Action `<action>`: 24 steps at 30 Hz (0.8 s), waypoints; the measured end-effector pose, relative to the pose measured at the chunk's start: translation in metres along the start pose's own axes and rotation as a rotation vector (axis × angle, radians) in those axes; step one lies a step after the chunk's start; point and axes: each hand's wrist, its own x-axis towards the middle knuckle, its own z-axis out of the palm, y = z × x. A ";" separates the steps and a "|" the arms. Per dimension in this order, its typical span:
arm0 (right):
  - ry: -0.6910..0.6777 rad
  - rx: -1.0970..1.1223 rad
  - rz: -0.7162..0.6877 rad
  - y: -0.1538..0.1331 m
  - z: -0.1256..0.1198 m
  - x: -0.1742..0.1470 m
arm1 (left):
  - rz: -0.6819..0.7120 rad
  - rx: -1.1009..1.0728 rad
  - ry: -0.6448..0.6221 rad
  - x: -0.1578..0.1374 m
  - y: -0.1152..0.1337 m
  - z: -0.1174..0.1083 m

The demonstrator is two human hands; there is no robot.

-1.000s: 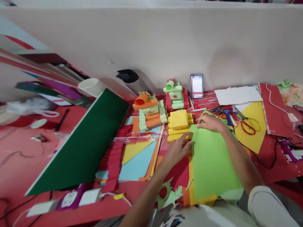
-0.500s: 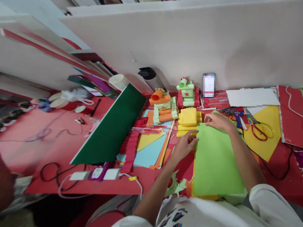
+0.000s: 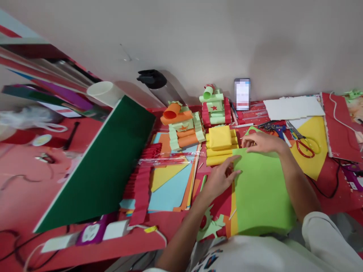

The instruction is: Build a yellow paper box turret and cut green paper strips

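Note:
A light green paper sheet (image 3: 263, 192) lies in front of me, its near edge reaching my shirt. My left hand (image 3: 219, 181) is at its upper left edge, thumb and index finger apart, fingertips on the paper. At the far edge, my right hand (image 3: 263, 142) is closed with curled fingers on the sheet's border. Just beyond the left hand sits a yellow paper model (image 3: 220, 138), made of rolls with a wrapped block on top. Behind it stand an orange paper model (image 3: 184, 128) and a green and red one (image 3: 214, 107), each with a star.
Scissors (image 3: 304, 145) and a blue glue gun (image 3: 280, 130) lie to the right, near white sheets (image 3: 295, 109). A phone (image 3: 242, 94) leans on the wall. A dark green board (image 3: 99, 170) tilts at left, before a bottle (image 3: 159, 87) and power strip (image 3: 90, 232).
The view has turned and moved closer, shifting the left-hand items leftward. Both hands stay at the green sheet's upper edges, with only slight finger movement.

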 end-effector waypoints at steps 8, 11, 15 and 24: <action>-0.037 0.113 0.031 -0.016 -0.052 -0.081 | 0.723 0.311 -0.080 -0.020 0.004 -0.012; 0.161 0.001 0.177 0.006 -0.052 -0.079 | 0.787 0.290 -0.065 -0.019 -0.001 -0.014; 0.126 -0.148 0.393 0.029 -0.036 -0.055 | 0.795 0.266 -0.031 -0.016 -0.006 -0.013; 0.323 -0.278 0.595 0.049 -0.055 -0.108 | 0.729 0.137 -0.061 -0.011 0.002 -0.022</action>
